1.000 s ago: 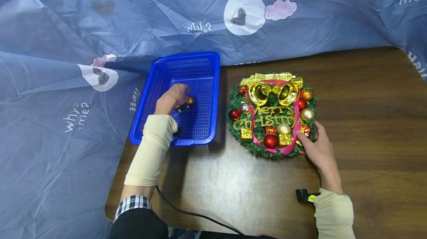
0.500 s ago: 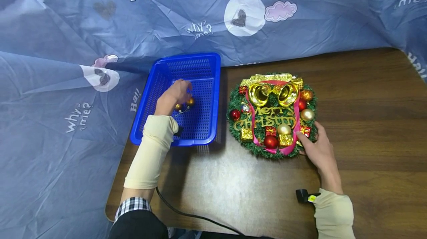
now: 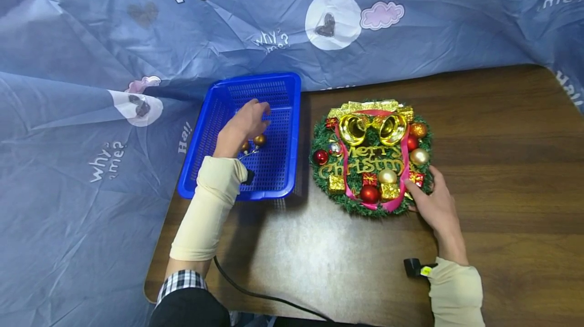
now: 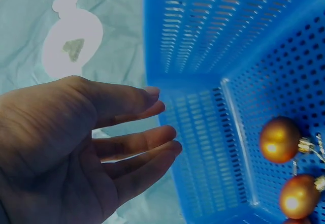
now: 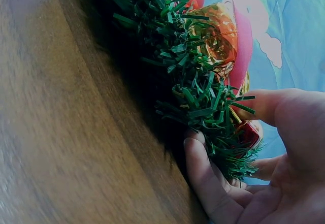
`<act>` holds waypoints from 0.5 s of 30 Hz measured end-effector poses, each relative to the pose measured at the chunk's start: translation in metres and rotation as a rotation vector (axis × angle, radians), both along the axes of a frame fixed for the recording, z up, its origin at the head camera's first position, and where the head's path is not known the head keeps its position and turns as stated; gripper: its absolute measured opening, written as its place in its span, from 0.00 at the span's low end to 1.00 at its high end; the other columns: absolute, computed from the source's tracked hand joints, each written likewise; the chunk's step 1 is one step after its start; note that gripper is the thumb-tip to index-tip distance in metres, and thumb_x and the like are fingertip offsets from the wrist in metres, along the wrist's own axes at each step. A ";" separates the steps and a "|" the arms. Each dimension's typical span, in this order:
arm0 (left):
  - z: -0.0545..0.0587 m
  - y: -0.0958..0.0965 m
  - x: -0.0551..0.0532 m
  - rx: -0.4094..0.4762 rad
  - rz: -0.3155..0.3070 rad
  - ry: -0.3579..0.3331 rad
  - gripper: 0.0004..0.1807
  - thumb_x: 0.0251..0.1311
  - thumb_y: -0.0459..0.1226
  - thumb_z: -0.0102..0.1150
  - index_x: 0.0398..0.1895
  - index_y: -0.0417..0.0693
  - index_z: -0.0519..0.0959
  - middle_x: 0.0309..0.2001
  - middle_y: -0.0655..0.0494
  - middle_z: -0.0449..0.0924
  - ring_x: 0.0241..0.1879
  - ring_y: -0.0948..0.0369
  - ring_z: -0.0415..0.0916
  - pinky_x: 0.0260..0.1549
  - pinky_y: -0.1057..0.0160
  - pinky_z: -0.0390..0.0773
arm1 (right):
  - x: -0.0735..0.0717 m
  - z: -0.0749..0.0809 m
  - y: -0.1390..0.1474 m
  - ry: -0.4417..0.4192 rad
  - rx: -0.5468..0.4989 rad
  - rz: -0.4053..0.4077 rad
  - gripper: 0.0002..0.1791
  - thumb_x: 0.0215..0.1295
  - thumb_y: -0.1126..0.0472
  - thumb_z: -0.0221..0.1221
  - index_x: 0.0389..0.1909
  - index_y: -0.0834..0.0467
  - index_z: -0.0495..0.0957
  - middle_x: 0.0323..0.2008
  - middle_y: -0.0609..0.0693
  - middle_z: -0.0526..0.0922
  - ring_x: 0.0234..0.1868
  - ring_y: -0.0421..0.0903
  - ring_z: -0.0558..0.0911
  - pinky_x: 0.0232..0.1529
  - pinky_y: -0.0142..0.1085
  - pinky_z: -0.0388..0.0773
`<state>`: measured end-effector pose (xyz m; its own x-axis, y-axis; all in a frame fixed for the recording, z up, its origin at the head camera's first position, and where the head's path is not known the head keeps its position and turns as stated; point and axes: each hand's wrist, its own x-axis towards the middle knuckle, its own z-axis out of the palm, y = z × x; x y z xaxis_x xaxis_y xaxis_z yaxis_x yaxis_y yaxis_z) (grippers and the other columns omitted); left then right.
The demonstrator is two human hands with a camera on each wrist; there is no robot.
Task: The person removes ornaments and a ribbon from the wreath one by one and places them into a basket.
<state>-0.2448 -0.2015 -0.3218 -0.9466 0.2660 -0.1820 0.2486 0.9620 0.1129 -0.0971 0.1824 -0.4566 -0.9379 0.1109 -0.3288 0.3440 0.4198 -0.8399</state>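
My left hand (image 3: 246,121) hangs over a blue plastic basket (image 3: 295,129), its fingers loosely bent around nothing. In the left wrist view, thumb and fingertips stand apart with a gap between them. Two gold Christmas balls (image 3: 259,140) with wire stems lie on the basket floor below the hand; a bit of a third shows at the lower edge of the left wrist view. My right hand (image 3: 435,208) grips the lower right rim of a green Christmas wreath (image 3: 373,157), thumb on top and fingers beneath, as the right wrist view shows. Gold bells, a pink ribbon, balls and small gift boxes cover the wreath.
The basket and wreath stand side by side on a brown wooden table (image 3: 511,175). Behind and to the left hangs a blue printed cloth (image 3: 255,7). A black cable (image 3: 255,290) runs along the table's front, near the left forearm.
My left hand has risen and moved slightly up and to the right, away from the gold balls, which now show more fully. The right hand and wreath have stayed put.
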 end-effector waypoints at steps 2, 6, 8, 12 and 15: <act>0.003 0.005 0.001 0.007 -0.002 0.011 0.17 0.60 0.36 0.54 0.51 0.39 0.73 0.50 0.41 0.69 0.51 0.47 0.69 0.54 0.53 0.67 | 0.000 0.000 0.000 0.001 -0.002 -0.004 0.49 0.60 0.34 0.49 0.72 0.52 0.36 0.61 0.69 0.62 0.25 0.44 0.82 0.46 0.45 0.69; 0.008 0.015 0.002 0.026 -0.018 0.041 0.17 0.60 0.37 0.54 0.51 0.40 0.74 0.49 0.42 0.70 0.50 0.48 0.70 0.54 0.54 0.67 | 0.000 -0.001 0.001 0.012 -0.020 -0.007 0.49 0.60 0.35 0.50 0.72 0.52 0.36 0.60 0.70 0.63 0.24 0.43 0.82 0.39 0.36 0.73; 0.010 0.020 0.002 0.033 -0.038 0.060 0.17 0.59 0.36 0.54 0.51 0.40 0.74 0.48 0.42 0.70 0.50 0.48 0.70 0.54 0.54 0.67 | -0.001 -0.001 0.001 0.018 -0.035 -0.010 0.49 0.60 0.36 0.50 0.72 0.52 0.36 0.60 0.70 0.63 0.24 0.43 0.82 0.34 0.32 0.76; 0.014 0.030 0.002 0.040 -0.062 0.070 0.17 0.59 0.36 0.55 0.51 0.40 0.74 0.48 0.43 0.70 0.50 0.49 0.69 0.53 0.55 0.67 | -0.001 -0.002 0.001 0.027 -0.056 -0.012 0.49 0.60 0.37 0.51 0.72 0.52 0.36 0.59 0.71 0.64 0.23 0.43 0.82 0.28 0.32 0.78; 0.016 0.037 0.002 0.044 -0.081 0.080 0.16 0.59 0.36 0.55 0.51 0.41 0.74 0.48 0.44 0.70 0.50 0.50 0.69 0.53 0.56 0.67 | -0.001 -0.002 0.001 0.030 -0.055 -0.016 0.49 0.60 0.36 0.51 0.72 0.51 0.37 0.57 0.70 0.65 0.23 0.43 0.82 0.27 0.32 0.78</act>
<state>-0.2431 -0.1642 -0.3055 -0.9327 0.3483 -0.0932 0.3353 0.9330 0.1308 -0.0981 0.1839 -0.4588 -0.9456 0.1080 -0.3069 0.3248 0.3672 -0.8716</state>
